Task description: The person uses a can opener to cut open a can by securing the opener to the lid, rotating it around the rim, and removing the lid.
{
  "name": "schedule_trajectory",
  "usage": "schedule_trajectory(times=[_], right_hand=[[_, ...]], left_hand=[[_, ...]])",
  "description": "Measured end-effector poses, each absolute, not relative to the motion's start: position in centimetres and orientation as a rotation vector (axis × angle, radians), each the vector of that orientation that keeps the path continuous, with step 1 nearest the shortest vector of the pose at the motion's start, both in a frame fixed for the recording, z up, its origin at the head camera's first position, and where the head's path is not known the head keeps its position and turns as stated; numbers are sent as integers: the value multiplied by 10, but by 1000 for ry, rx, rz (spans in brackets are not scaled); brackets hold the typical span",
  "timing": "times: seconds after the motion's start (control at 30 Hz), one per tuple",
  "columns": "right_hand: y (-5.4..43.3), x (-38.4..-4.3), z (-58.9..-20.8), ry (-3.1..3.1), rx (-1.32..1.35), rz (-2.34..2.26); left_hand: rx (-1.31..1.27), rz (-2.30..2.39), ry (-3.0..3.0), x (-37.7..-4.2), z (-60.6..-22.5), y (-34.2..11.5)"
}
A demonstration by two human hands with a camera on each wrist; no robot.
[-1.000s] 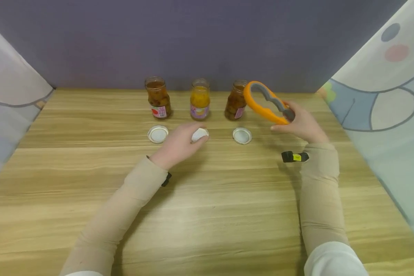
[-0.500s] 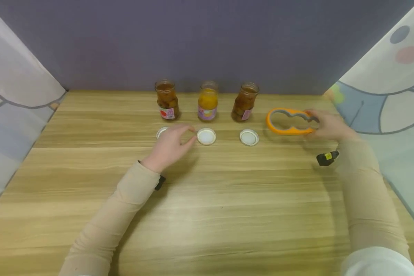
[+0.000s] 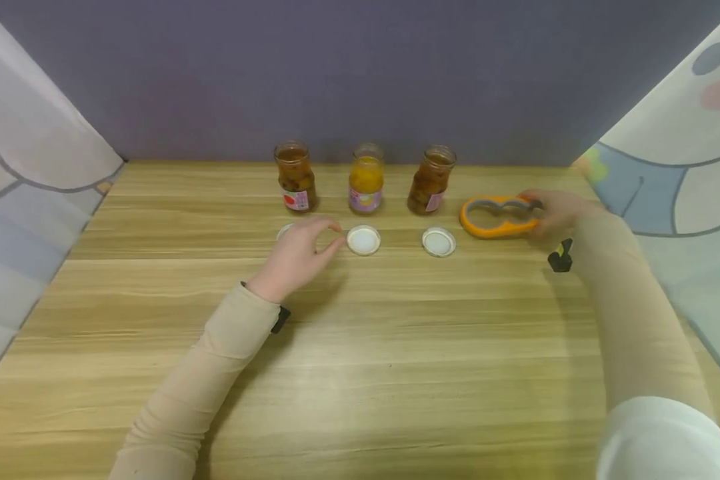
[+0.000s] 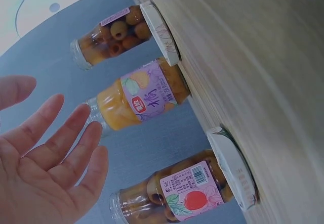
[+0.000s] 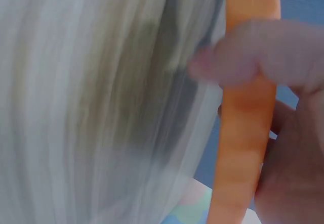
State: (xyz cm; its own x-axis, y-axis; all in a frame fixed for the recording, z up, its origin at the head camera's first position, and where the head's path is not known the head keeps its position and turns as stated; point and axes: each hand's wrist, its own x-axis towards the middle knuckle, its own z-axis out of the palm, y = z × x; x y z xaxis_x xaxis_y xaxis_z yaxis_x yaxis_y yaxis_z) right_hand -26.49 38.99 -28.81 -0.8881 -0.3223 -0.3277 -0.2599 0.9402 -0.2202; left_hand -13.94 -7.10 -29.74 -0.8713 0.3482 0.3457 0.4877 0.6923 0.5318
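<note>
My right hand (image 3: 555,213) holds one end of an orange jar opener (image 3: 495,232) with a grey inner edge. In the right wrist view the thumb (image 5: 238,57) lies across the opener's orange side. The opener is low over the table or on it; contact is unclear. My left hand (image 3: 297,257), its fingers loosely bent, holds nothing and hovers over the left lid (image 3: 285,230), mostly covering it. Beside it lie the middle lid (image 3: 363,240) and the right lid (image 3: 439,242), both inside up. Behind stand three lidless fruit jars: left (image 3: 297,180), yellow middle (image 3: 367,180), right (image 3: 432,183).
A wooden table (image 3: 390,367) carries everything. A dark grey panel (image 3: 360,73) rises behind the jars. Printed cloth panels (image 3: 654,147) flank the table on both sides.
My left hand has come off the middle lid and moved left, its fingers loosened. My right hand has carried the jar opener from beside the right jar rightward and down, level near the tabletop.
</note>
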Motion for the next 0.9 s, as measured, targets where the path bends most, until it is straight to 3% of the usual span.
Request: schedule_trajectory(times=[0.37, 0.9], right_hand=[[389, -283, -308, 2751, -386, -121], [384, -276, -305, 2700, -244, -117]], left_hand=[[-656, -930, -2691, -136, -295, -72], [-645, -930, -2706, -137, -294, -71]])
